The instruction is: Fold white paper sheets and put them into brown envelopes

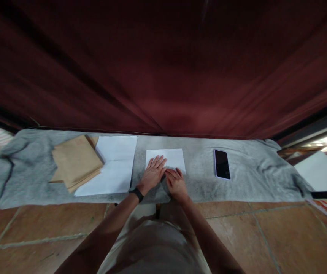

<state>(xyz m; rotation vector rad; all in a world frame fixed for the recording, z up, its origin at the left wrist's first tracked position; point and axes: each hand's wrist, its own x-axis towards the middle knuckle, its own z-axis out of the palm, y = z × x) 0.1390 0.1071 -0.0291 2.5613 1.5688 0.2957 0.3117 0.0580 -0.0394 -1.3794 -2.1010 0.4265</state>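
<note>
A small white sheet of paper (173,156), perhaps folded, lies on the grey cloth in front of me. My left hand (153,173) rests flat on its left part, fingers spread, a dark watch on the wrist. At the near edge of the paper, right of centre, is my right hand (176,183). Its fingers are bent and pressed together against that edge, and their tips almost meet my left hand. The part of the paper beneath both hands is hidden.
Left of the hands lie larger white sheets (118,163), partly covered by a stack of brown paper envelopes (79,160). A phone (222,164) with a purple edge sits to the right. The grey cloth (254,171) covers the long surface, and a dark red curtain (163,83) hangs behind it.
</note>
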